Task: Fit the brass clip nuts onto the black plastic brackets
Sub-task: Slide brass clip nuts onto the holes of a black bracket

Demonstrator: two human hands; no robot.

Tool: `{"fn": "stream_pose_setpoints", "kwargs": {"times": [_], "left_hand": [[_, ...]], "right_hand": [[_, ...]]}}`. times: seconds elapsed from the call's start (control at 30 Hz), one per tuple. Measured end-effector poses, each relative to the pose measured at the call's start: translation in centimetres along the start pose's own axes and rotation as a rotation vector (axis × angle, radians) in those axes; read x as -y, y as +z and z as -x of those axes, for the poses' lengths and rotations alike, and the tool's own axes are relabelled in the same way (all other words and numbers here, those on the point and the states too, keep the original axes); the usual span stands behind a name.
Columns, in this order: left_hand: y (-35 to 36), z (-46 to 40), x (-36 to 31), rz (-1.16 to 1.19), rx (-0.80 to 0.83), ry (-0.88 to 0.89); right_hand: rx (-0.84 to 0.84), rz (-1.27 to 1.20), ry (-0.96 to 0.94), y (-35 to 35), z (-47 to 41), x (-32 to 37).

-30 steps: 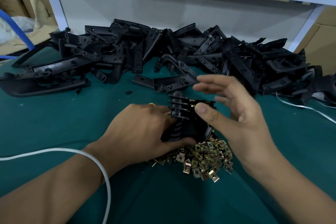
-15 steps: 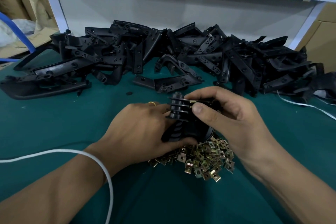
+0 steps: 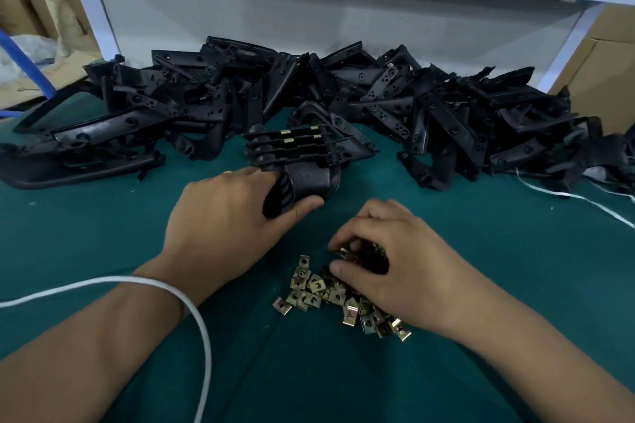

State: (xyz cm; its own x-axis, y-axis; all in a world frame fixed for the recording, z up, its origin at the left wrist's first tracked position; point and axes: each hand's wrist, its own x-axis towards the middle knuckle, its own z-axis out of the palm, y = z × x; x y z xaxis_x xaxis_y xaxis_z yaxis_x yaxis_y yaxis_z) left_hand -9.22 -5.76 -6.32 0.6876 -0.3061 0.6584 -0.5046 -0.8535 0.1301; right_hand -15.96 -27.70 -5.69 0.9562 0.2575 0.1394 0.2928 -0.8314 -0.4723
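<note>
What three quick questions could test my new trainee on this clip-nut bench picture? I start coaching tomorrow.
1. True or false: the left hand grips a stack of black brackets.
2. The right hand is at: A) the big bracket heap, B) the pile of brass nuts, C) the white cord.
3. Fill in: brass nuts already show on the stack's ____ brackets.

Key: 1 true; 2 B; 3 upper.
</note>
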Motion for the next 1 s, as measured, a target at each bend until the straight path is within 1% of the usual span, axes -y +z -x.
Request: {"fn": "stream_pose_setpoints", "kwargs": {"times": [0.23,0.33,0.37,0.4,0.47,0.53,0.57,0.67,0.77,0.9,1.0], "left_hand": [[0.2,0.1,0.2,-0.020,0.015,-0.021],[0.3,0.1,0.2,-0.016,0.017,-0.019],[0.3,0.1,0.2,-0.014,0.016,-0.017],[0.3,0.1,0.2,-0.014,0.015,-0.015],[0.3,0.1,0.3,-0.013,0.014,-0.007],[0.3,0.2,0.4,-0.007,0.015,0.004],[0.3,0.2,0.4,0.001,0.008,0.011],[0.2,0.2,0.4,0.047,-0.012,0.022],[0.4,0.3,0.2,0.058,-0.007,0.047],[0.8,0.5,-0.1,0.060,-0.010,0.100],[0.8,0.4,-0.1,0.058,-0.025,0.102]], "right_hand": [[0.016,0.015,-0.022,0.1,-0.1,-0.2],[0.018,-0.033,-0.050,0.2,-0.1,-0.6],[0.031,-0.101,-0.062,0.2,0.0,-0.6],[0.047,-0.221,-0.075,0.1,0.0,-0.6],[0.060,-0.552,-0.121,0.0,-0.1,-0.5],[-0.007,-0.819,-0.172,0.0,-0.2,-0.4],[-0.045,-0.897,-0.193,0.1,-0.3,-0.3],[-0.160,-0.974,-0.216,0.3,-0.7,-0.1],[-0.276,-1.113,-0.155,0.3,-1.0,0.0],[-0.372,-1.106,-0.062,0.4,-1.2,-0.4],[-0.379,-1.111,-0.012,0.8,-1.3,-0.7]]}}
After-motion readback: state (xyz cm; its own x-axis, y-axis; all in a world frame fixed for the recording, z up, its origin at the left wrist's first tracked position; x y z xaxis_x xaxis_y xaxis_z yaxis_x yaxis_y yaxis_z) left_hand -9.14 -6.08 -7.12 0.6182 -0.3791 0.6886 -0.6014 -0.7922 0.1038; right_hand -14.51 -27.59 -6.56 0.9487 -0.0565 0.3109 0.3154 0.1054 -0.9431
